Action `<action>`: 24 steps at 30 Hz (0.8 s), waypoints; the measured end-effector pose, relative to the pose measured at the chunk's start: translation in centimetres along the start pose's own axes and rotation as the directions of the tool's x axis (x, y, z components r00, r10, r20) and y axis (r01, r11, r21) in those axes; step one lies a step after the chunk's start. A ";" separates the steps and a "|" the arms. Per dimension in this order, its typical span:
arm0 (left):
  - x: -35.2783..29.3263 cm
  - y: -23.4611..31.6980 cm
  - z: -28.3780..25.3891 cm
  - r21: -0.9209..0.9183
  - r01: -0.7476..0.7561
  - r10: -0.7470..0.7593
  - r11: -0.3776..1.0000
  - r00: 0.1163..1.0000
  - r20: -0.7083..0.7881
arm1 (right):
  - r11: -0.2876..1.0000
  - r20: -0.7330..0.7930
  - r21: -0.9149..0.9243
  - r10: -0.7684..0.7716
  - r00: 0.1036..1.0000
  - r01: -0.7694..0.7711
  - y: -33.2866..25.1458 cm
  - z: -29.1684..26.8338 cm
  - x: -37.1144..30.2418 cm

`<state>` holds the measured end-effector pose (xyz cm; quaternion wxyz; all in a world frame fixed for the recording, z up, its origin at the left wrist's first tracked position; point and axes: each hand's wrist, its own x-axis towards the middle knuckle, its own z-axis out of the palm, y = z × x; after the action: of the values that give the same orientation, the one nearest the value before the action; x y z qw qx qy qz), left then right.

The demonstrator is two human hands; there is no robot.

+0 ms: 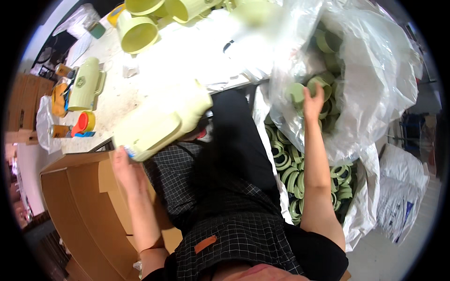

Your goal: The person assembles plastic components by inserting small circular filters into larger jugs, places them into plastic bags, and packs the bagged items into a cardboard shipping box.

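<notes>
My left hand (125, 168) is closed around the base of a pale green jug (154, 125), which lies tilted across the table's front edge with its handle toward me. My right hand (313, 102) reaches into a clear plastic bag (375, 61) holding several green cups. Its fingers are at the open mouth of one green cup (322, 87), with the thumb outside the wall, and they seem to pinch it. Beside the thumb sits another green cup (296, 92). Under the bag, a white sack (365, 201) holds many green rings (295, 180).
A second pale green jug (85, 84) stands on the white table (110, 100) at left, near a roll of tape (86, 122). Several green jug bodies (138, 35) lie at the far edge. An open cardboard box (79, 206) is at my lower left, a stuffed white sack (401, 187) at right.
</notes>
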<state>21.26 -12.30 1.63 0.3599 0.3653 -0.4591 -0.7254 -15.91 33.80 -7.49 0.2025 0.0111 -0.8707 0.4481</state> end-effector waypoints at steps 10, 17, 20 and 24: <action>-5.6 -0.3 5.1 -0.007 0.160 -0.156 0.987 0.969 0.190 | 0.209 0.825 0.551 0.015 0.566 -0.808 -17.9 3.0 -14.4; -5.4 0.4 4.3 0.069 0.321 -0.326 0.944 0.942 0.078 | 0.596 0.268 0.707 -0.725 0.634 0.382 -20.3 -1.3 -13.3; -6.9 2.7 6.3 0.303 -0.328 0.312 0.895 0.945 0.103 | 0.556 0.572 0.688 -0.022 0.820 -0.465 -20.9 0.6 -18.8; -5.0 7.2 9.5 0.362 -0.718 0.623 0.594 0.696 0.358 | 0.526 0.819 0.526 -0.101 0.565 -0.668 -18.7 -1.8 -23.3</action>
<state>16.78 -6.44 12.31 0.4591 0.1686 -0.7584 -0.4309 9.89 20.26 -0.53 -0.3065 0.1291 -0.5503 0.7658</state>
